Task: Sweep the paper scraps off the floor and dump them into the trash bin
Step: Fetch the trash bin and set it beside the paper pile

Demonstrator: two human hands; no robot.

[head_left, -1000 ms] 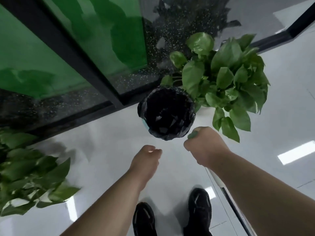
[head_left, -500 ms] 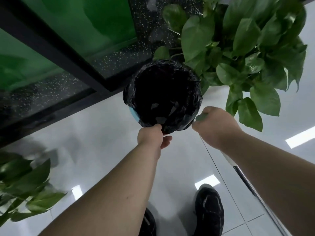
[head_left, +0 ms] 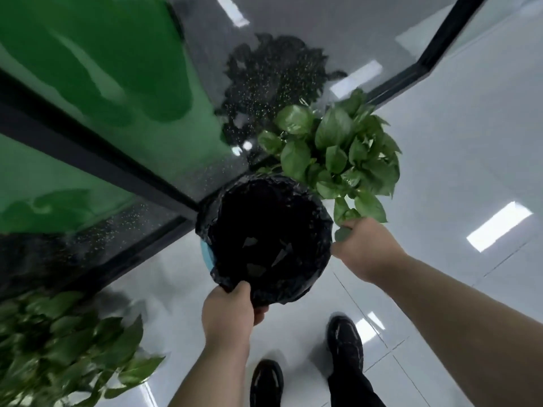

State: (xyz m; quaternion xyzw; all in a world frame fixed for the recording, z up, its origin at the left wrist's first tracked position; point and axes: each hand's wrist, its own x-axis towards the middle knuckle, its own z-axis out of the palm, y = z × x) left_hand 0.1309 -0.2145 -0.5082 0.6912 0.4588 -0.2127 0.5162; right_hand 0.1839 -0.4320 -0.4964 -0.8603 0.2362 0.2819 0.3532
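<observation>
A round trash bin (head_left: 207, 255) lined with a black bag (head_left: 318, 207) stands on the pale tiled floor against a glass wall. A few pale paper scraps (head_left: 255, 269) lie at the bottom of the bag. My left hand (head_left: 227, 315) pinches the bag's near rim between thumb and fingers. My right hand (head_left: 367, 248) is at the bin's right rim, fisted around a green-tipped handle (head_left: 341, 234). The rest of that handle is hidden behind my arm.
A leafy potted plant (head_left: 338, 148) stands right behind the bin, its leaves overhanging the far rim. Another plant (head_left: 58, 348) is at the lower left. A glass wall with black frames (head_left: 97, 160) runs behind. My black shoes (head_left: 345, 339) stand just in front of the bin.
My left hand reached forward from open air and took hold of the bag's near rim. My right hand stayed at the right rim, fisted on the handle.
</observation>
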